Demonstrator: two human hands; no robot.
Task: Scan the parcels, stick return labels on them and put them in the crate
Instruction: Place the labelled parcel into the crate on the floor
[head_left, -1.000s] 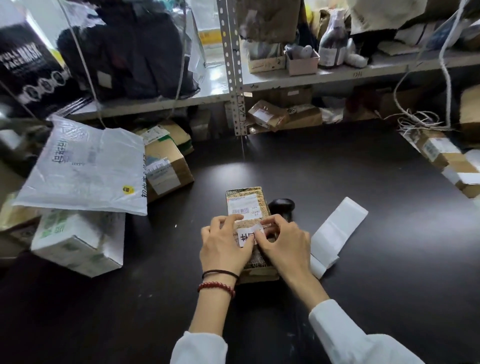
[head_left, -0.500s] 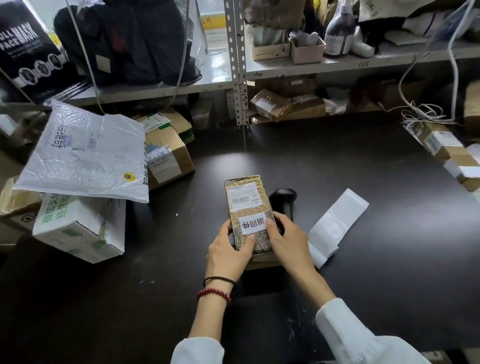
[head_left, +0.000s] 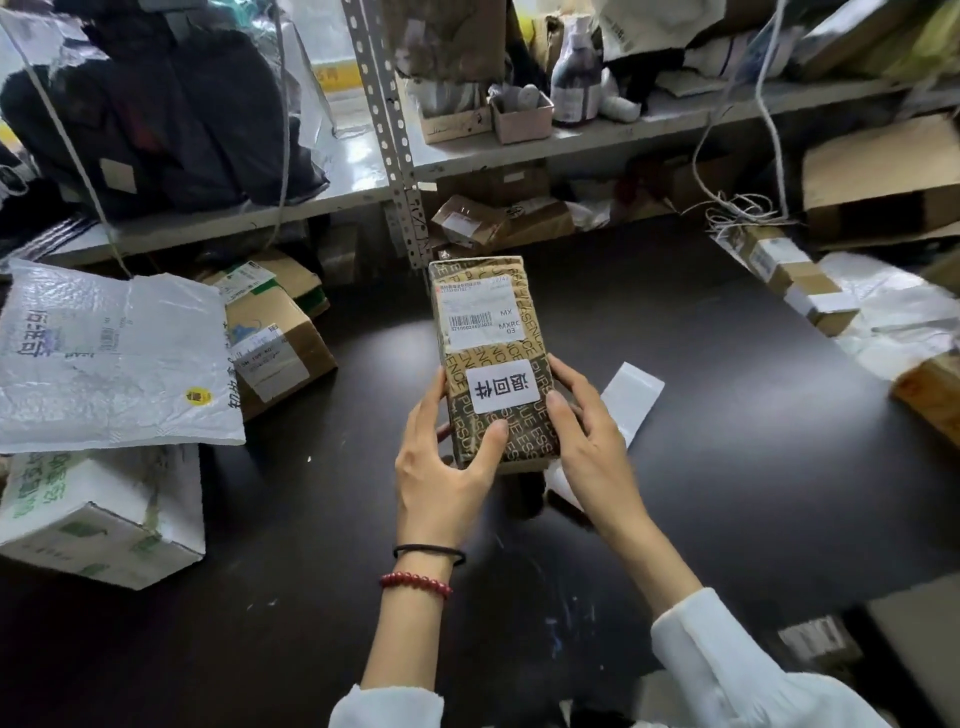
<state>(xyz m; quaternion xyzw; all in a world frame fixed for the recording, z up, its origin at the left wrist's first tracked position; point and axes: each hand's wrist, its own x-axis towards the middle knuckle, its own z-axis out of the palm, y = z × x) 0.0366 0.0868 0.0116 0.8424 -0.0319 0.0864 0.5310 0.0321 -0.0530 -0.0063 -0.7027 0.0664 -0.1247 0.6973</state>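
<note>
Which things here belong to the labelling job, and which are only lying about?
Job: parcel, held by left hand and right hand; return label on it; label strip.
Lying about: dark bottle; white cord; small open box.

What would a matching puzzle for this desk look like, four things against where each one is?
Things: 1 patterned parcel; 2 return label; 3 white mailer bag; 4 dark bottle.
Places: A up on the shelf; B held between left hand and right hand; C lying on a white box; D stuck on the parcel.
Pairs: 1-B; 2-D; 3-C; 4-A.
</note>
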